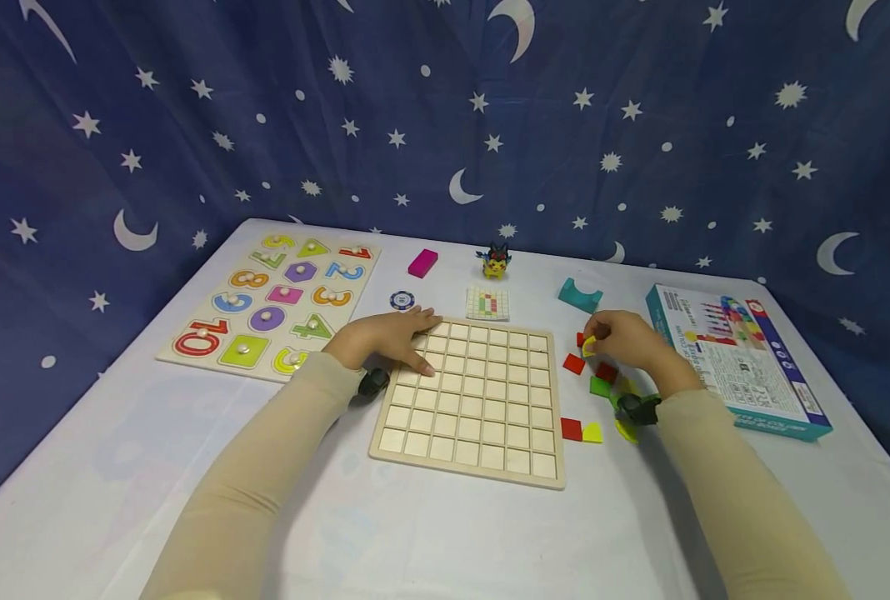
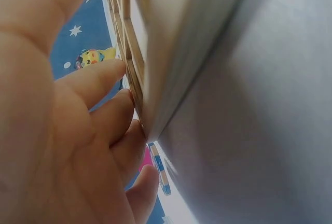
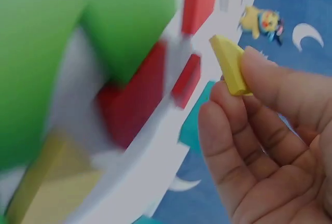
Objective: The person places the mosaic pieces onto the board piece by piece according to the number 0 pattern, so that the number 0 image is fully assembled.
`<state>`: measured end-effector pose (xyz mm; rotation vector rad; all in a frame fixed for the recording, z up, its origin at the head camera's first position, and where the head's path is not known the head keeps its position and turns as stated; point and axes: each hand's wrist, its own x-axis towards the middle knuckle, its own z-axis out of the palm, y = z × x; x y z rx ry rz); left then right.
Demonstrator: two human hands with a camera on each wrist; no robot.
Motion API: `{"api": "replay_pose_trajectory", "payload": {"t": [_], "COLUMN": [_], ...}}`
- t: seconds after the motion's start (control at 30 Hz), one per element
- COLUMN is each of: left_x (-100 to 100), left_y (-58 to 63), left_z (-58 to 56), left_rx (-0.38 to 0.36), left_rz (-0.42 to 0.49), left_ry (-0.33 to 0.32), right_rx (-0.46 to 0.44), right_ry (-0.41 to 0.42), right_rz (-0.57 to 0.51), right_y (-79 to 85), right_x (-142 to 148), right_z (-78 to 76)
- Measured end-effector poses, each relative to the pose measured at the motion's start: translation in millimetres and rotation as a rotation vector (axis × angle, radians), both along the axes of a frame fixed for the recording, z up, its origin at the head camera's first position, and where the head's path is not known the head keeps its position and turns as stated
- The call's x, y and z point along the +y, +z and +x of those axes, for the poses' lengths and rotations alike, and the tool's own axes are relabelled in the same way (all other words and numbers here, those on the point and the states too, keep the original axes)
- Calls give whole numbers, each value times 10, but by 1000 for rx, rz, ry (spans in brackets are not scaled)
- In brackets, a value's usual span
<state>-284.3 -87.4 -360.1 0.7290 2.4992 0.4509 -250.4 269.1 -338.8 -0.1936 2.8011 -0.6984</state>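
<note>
One yellow piece is clamped between thumb and fingertips in the right hand's grip, right of the wooden grid board on the table. The left hand rests with fingers apart on the board's far left corner, covering some cells; its thumb is cut off in the left wrist view. A black wristband partly hides another yellow piece at the right. Green pieces blur in the right wrist view, and the far card's pattern is too small to read fully.
</note>
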Motion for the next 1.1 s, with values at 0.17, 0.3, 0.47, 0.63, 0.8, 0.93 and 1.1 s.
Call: {"api": "replay_pose_trajectory", "payload": {"t": [0.17, 0.3, 0.47, 0.63, 0.8, 0.93, 1.1], "left_x": [-3, -11, -14, -9, -4, -1, 2], "left_y": [-1, -10, -18, -18, 3, 16, 23], "left_z": [2, -2, -5, -10, -11, -1, 24], "left_rx": [-7, -9, 1, 6, 5, -1, -7], "left_rz": [0, 7, -7, -28, -31, -29, -27], "left_ry": [2, 3, 9, 10, 8, 10, 9], "right_rx": [25, 22, -3, -11, -31, -28, -23], "right_ry": [67, 108, 107, 95, 133, 204, 280], "right_rz": [-5, -33, -99, -165, -174, -160, -140], "right_y": [2, -15, -9, 1, 8, -21, -57], "right_x": [-168, -290, -462, -669, -947, -1190, -1437], "right_z": [-54, -105, -128, -157, -201, -244, -264]}}
